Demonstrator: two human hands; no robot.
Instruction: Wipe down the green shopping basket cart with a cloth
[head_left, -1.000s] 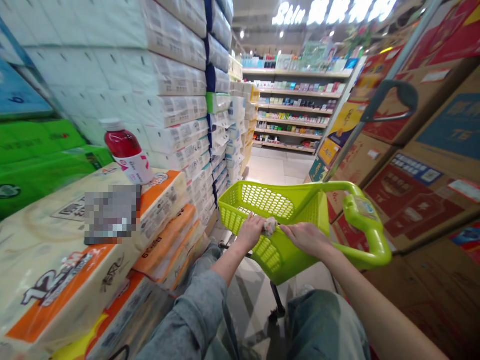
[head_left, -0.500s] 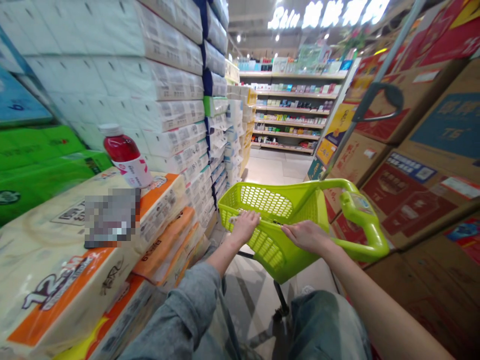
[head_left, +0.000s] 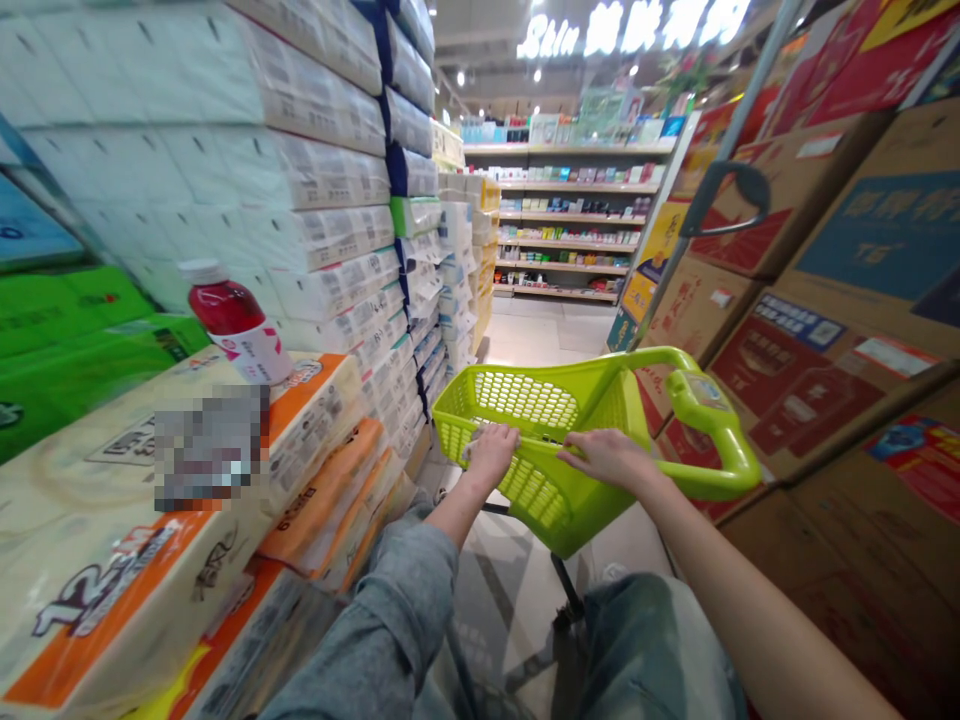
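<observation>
A lime-green shopping cart (head_left: 559, 520) stands sideways in front of my legs, its handle off to the right. My left hand (head_left: 493, 452) is closed over the basket's near rim toward the front end. Farther back on that same rim, my right hand (head_left: 606, 458) grips with the fingers curled over the edge. Inside the basket only the perforated walls show; part of the floor is hidden. To my left, a bottle of red drink (head_left: 232, 320) with a white cap stands upright on a tissue pack (head_left: 90, 500). Beside it lies a flat, pixelated object (head_left: 214, 447).
Tall stacks of tissue packs (head_left: 322, 175) line the left side. Cardboard cartons (head_left: 795, 370) are piled on the right, with a grey-handled pole (head_left: 724, 200) leaning before them. Ahead, a tiled aisle (head_left: 551, 330) leads to shelves (head_left: 570, 215) of small boxed goods.
The view has shifted slightly, so the stacks and bottle sit farther left and the cartons have slid left too. Both hands keep their hold on the cart's rim.
</observation>
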